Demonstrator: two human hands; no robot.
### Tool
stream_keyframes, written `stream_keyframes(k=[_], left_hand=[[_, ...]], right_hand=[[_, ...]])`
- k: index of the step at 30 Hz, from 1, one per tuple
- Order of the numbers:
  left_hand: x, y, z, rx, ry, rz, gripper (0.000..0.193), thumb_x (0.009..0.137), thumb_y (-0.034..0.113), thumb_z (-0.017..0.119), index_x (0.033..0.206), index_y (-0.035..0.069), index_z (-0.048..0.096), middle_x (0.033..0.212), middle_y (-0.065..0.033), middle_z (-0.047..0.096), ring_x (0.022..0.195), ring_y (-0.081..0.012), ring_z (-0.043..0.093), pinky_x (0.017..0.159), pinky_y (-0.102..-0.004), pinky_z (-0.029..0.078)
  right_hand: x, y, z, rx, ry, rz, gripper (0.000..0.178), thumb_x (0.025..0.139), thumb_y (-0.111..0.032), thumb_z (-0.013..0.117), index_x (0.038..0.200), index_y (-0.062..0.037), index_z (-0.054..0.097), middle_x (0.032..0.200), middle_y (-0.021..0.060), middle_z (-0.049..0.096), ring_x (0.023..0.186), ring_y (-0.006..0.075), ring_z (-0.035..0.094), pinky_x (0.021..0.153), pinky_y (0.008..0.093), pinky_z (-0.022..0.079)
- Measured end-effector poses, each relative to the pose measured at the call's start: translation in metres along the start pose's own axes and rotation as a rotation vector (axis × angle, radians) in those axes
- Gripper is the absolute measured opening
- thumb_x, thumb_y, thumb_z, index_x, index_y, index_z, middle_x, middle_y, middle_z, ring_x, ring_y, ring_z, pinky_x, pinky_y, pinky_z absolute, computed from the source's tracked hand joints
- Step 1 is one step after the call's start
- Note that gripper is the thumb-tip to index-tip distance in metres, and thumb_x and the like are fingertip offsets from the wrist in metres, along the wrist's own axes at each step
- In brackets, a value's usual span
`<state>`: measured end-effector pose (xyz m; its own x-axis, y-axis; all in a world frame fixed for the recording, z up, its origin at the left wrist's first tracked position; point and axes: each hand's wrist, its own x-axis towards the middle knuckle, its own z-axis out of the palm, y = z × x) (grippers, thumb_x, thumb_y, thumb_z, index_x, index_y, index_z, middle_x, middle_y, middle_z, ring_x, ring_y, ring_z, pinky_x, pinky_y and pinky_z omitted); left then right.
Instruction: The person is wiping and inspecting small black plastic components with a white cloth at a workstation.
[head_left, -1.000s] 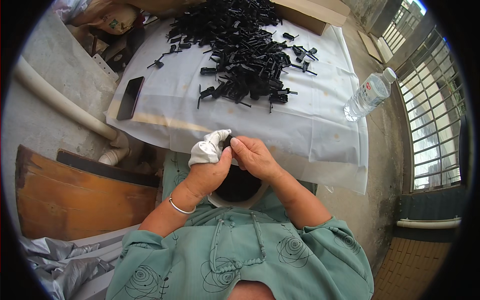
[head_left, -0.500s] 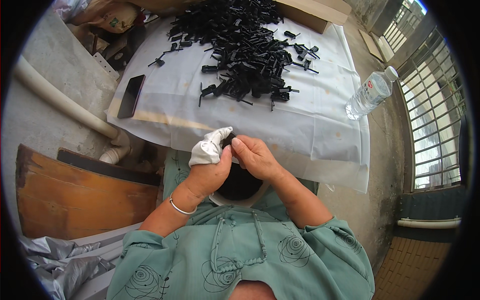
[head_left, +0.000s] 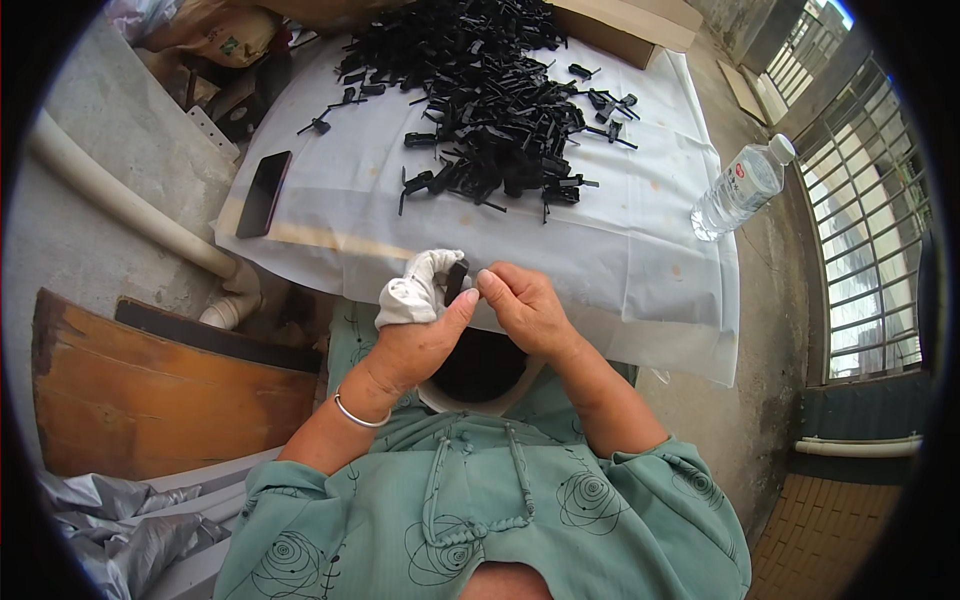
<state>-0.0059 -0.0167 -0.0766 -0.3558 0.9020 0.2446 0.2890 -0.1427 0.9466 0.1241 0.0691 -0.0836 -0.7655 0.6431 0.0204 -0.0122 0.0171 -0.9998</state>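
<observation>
My left hand (head_left: pixel 428 338), its fingers wrapped in a white cloth covering (head_left: pixel 408 298) with the thumb bare, grips a small black plastic part (head_left: pixel 456 280). Just to its right, my right hand (head_left: pixel 527 312) is closed in a pinch, thumb against finger; whatever it holds is too small or hidden to make out. A narrow gap separates the right fingertips from the part. Below both hands, a pale round bucket (head_left: pixel 520 390) with a dark inside sits between my legs. On the table ahead lies a big heap of similar black plastic parts (head_left: pixel 490 120) with thin stems.
A white sheet (head_left: pixel 640 260) covers the table. A phone (head_left: pixel 264 194) lies at its left edge, a clear water bottle (head_left: pixel 738 188) stands at the right, and a cardboard box (head_left: pixel 610 30) is at the back. A pipe (head_left: pixel 130 205) and a wooden board (head_left: pixel 160 390) are at left.
My right hand has drawn slightly right, away from the left one. The black part shows more fully in my left hand.
</observation>
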Motion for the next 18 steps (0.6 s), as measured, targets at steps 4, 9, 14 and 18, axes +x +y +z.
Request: stream_keyframes(k=[4, 9, 14, 18], left_hand=[[0.006, 0.003, -0.013, -0.367, -0.078, -0.173, 0.027, 0.088, 0.007, 0.053, 0.113, 0.001, 0.045, 0.089, -0.0041, 0.056, 0.068, -0.0075, 0.048, 0.061, -0.0204, 0.043], [0.011, 0.019, -0.012, -0.296, -0.099, -0.234, 0.027, 0.09, 0.006, 0.043, 0.117, 0.003, 0.04, 0.083, -0.001, 0.053, 0.056, -0.0023, 0.038, 0.05, -0.0163, 0.035], [0.004, 0.02, -0.016, -0.286, -0.266, -0.253, 0.028, 0.087, 0.004, 0.04, 0.115, 0.003, 0.041, 0.081, 0.0003, 0.049, 0.057, -0.0027, 0.038, 0.05, -0.0167, 0.035], [0.003, 0.018, -0.013, -0.282, -0.276, -0.225, 0.026, 0.085, 0.005, 0.042, 0.11, 0.004, 0.043, 0.084, 0.0, 0.047, 0.065, -0.0033, 0.041, 0.055, -0.0179, 0.037]], right_hand=[[-0.003, 0.006, -0.01, -0.349, 0.004, -0.069, 0.014, 0.085, -0.014, 0.057, 0.09, -0.0011, 0.061, 0.063, 0.0001, 0.051, 0.057, 0.006, 0.043, 0.051, 0.0236, 0.038], [-0.004, -0.004, -0.013, -0.372, 0.089, -0.327, 0.01, 0.08, -0.01, 0.064, 0.084, -0.001, 0.062, 0.062, -0.0003, 0.049, 0.056, 0.0064, 0.041, 0.05, 0.0239, 0.036], [0.002, -0.017, -0.003, -0.256, 0.032, -0.21, 0.012, 0.083, -0.011, 0.063, 0.082, -0.0003, 0.059, 0.061, 0.0008, 0.049, 0.055, 0.0083, 0.041, 0.05, 0.0237, 0.036], [0.004, -0.015, -0.005, -0.278, -0.019, -0.143, 0.019, 0.088, -0.017, 0.056, 0.08, 0.0003, 0.056, 0.062, 0.0042, 0.052, 0.055, 0.0132, 0.043, 0.053, 0.0258, 0.039]])
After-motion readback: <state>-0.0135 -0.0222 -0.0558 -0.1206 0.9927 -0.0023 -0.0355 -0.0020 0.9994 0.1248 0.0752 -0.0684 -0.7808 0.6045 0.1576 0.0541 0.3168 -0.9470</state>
